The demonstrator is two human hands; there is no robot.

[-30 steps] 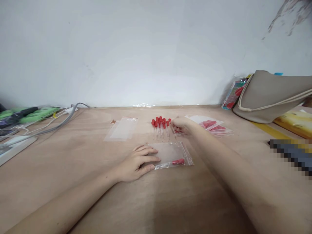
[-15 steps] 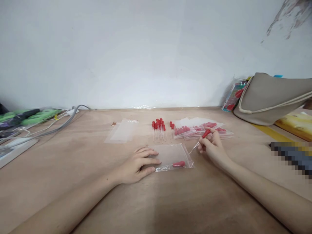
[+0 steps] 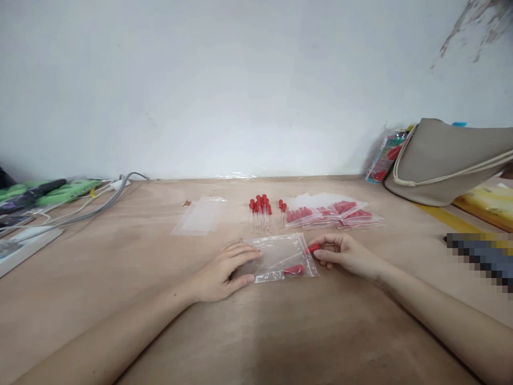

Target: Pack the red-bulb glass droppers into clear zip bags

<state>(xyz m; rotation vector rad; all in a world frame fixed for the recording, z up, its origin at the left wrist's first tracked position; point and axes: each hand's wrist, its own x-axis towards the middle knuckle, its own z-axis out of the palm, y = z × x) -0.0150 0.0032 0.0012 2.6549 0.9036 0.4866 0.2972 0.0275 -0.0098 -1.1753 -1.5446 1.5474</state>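
A clear zip bag (image 3: pixel 280 255) lies on the wooden table (image 3: pixel 256 331) with one red-bulbed dropper (image 3: pixel 294 270) inside. My left hand (image 3: pixel 224 270) rests flat on the bag's left end, fingers spread. My right hand (image 3: pixel 347 255) pinches the red bulb of a second dropper (image 3: pixel 312 248), whose glass tip pokes into the bag's right opening. Behind the bag lie several loose red-bulbed droppers (image 3: pixel 262 209) in a row.
Filled bags of droppers (image 3: pixel 336 214) lie at the back right, and an empty clear bag (image 3: pixel 200 214) at the back left. A grey tote bag (image 3: pixel 449 160) stands at the right by the wall. Cables and green packages (image 3: pixel 52 192) lie at the far left.
My right hand took a dropper from the loose row, carried it down to the right, and now slides it into the bag's opening. My left hand has stayed on the bag.
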